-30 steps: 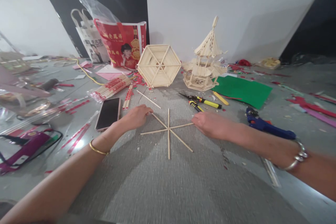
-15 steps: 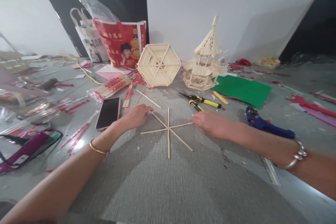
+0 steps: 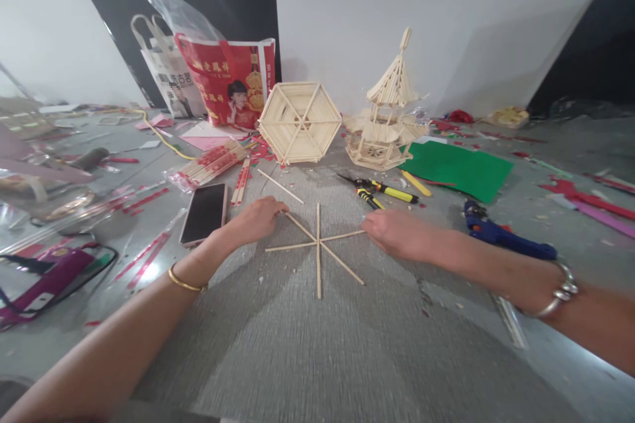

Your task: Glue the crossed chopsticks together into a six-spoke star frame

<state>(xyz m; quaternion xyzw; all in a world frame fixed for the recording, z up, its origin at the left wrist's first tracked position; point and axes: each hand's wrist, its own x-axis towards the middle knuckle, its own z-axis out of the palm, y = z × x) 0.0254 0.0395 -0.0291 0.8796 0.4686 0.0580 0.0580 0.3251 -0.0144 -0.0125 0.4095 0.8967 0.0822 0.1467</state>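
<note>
Thin wooden sticks point(image 3: 318, 272) lie on the grey surface as a six-armed star, meeting at one centre. My left hand point(image 3: 260, 218) is closed at the outer end of the star's upper-left stick, its fingertips pinched there. On the other side, my right hand point(image 3: 389, 231) pinches the outer end of the right-hand stick. A loose stick point(image 3: 280, 186) lies just beyond the star. Farther back, a hexagonal stick panel point(image 3: 300, 123) leans upright beside a small pagoda point(image 3: 389, 112) built of sticks.
A phone point(image 3: 204, 214) and bagged red-tipped chopsticks point(image 3: 208, 164) lie at left, before a red bag point(image 3: 228, 79). Yellow-black pliers point(image 3: 381, 191), a green sheet point(image 3: 456, 168) and a blue cutter point(image 3: 508, 236) lie at right. A purple tool point(image 3: 47, 277) sits far left.
</note>
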